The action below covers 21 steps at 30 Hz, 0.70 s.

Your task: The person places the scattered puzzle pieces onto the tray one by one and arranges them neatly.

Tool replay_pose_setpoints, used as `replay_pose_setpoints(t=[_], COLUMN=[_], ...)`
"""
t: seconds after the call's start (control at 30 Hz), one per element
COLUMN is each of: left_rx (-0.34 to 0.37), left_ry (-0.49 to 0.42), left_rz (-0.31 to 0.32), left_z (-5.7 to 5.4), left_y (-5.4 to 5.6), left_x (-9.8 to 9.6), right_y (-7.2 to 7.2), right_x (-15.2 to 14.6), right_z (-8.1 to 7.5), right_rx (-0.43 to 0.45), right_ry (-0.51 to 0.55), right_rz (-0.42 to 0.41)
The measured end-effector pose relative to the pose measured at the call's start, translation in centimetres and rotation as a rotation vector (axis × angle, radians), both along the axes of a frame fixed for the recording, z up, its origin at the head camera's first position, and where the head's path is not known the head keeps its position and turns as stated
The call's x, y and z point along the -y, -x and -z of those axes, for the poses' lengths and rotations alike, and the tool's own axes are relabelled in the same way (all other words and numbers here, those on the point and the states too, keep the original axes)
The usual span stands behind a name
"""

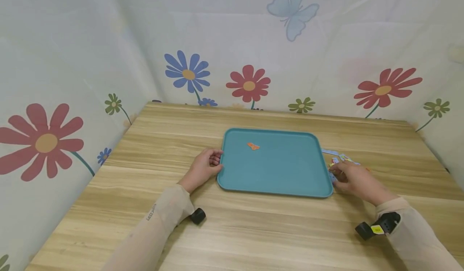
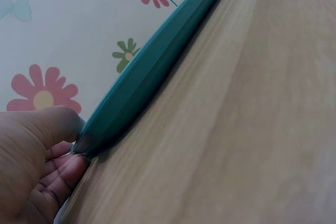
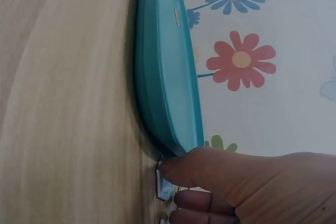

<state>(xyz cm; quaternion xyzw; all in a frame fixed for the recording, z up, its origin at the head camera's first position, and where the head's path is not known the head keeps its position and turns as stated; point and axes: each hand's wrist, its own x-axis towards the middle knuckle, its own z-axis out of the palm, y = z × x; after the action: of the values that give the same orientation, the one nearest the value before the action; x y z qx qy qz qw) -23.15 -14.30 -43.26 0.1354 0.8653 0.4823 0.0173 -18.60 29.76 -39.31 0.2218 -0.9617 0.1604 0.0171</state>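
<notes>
A teal tray (image 1: 275, 162) lies flat on the wooden table, with a small orange flat piece (image 1: 253, 146) on its upper left part. My left hand (image 1: 203, 167) grips the tray's left edge, its thumb and curled fingers at the rim; the left wrist view shows the thumb (image 2: 65, 124) against a tray corner. Beside the tray's right edge, my right hand (image 1: 357, 181) pinches a flat blue printed piece (image 3: 165, 186) between thumb and fingers, close to the tabletop. Several more thin colourful pieces (image 1: 344, 157) lie just beyond that hand, partly hidden by it.
The wooden table (image 1: 268, 230) runs back to a white curtain (image 1: 224, 25) printed with flowers and a butterfly. Another curtain side stands along the left. A black wrist camera (image 1: 197, 216) sits under the left sleeve, another (image 1: 364, 230) under the right.
</notes>
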Motion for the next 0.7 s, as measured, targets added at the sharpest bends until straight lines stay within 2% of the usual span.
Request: replay_pose_setpoints(t=[0.27,0.7], left_rx=[0.007,0.005], left_ry=[-0.005,-0.006], left_rz=[0.001,0.0], left_z=[-0.06,0.05], left_y=[0.06,0.05], left_x=[-0.05,-0.03], right_y=[0.16,0.32], right_x=[0.26,0.61], right_z=[0.17,0.21], right_rx=[-0.008,-0.035], right_ry=[-0.052,-0.041], right_rz=[0.004,0.012])
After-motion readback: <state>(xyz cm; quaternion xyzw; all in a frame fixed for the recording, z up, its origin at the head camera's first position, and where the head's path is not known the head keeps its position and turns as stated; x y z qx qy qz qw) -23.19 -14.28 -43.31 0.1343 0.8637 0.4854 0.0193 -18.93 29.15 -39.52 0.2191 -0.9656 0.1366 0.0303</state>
